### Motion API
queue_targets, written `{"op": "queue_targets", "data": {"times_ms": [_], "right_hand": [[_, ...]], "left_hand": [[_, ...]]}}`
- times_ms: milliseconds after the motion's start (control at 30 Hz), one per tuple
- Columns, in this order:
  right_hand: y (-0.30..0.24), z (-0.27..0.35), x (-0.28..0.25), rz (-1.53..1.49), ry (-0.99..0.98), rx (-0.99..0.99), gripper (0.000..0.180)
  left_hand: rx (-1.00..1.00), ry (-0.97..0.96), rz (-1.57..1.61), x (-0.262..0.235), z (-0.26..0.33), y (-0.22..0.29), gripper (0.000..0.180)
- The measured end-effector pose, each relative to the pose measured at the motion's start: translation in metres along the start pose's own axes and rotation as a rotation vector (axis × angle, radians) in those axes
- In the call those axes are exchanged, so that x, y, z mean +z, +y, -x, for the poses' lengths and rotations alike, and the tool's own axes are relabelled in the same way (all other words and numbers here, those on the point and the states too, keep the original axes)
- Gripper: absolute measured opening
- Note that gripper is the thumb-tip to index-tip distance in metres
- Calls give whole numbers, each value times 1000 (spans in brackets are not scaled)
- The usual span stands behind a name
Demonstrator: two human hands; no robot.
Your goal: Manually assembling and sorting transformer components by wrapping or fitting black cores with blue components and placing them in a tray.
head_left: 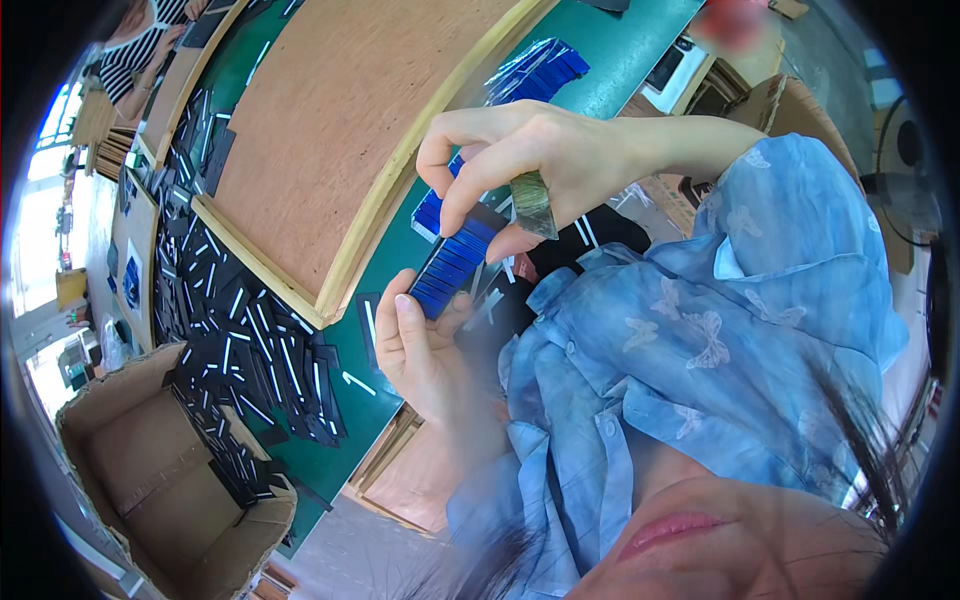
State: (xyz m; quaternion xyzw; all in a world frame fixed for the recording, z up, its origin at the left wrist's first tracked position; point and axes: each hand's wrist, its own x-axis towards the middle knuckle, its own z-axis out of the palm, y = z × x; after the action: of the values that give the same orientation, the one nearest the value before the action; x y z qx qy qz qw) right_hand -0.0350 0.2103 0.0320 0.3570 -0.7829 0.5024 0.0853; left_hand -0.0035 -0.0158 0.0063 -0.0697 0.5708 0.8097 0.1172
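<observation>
Between my two hands is a stack of shiny dark-blue strips point(447, 268) with black edges. My left hand point(425, 350) grips its lower end, with the thumb on the near face. At the upper end, the curled fingers and thumb of my right hand point(530, 165) close on the stack. A greenish, translucent wedge-shaped piece point(533, 203) also sits against the right palm; its kind is unclear. Partly hidden behind the right fingers, more blue strips point(428, 215) lie on the green table point(625, 70). Another blue bundle point(540, 70) rests farther back.
A large wooden board with a raised pale rim point(395, 165) covers much of the table. Left of it spreads a heap of black strips and white slivers point(250, 350). An open cardboard box point(130, 470) stands at the lower left. A person in a striped top point(130, 60) works at the far left.
</observation>
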Motion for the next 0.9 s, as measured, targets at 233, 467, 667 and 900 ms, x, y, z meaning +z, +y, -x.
{"op": "queue_targets", "data": {"times_ms": [233, 467, 667, 900], "right_hand": [[-1, -1, 0, -19, 3, -7, 25], [0, -2, -2, 39, -13, 20, 31], [7, -4, 9, 34, 41, 338, 40], [19, -2, 14, 357, 117, 341, 47]], "left_hand": [[6, 10, 7, 1, 2, 4, 32], [28, 5, -20, 0, 3, 6, 33], [98, 18, -125, 15, 11, 8, 31], [94, 69, -143, 14, 15, 10, 28]]}}
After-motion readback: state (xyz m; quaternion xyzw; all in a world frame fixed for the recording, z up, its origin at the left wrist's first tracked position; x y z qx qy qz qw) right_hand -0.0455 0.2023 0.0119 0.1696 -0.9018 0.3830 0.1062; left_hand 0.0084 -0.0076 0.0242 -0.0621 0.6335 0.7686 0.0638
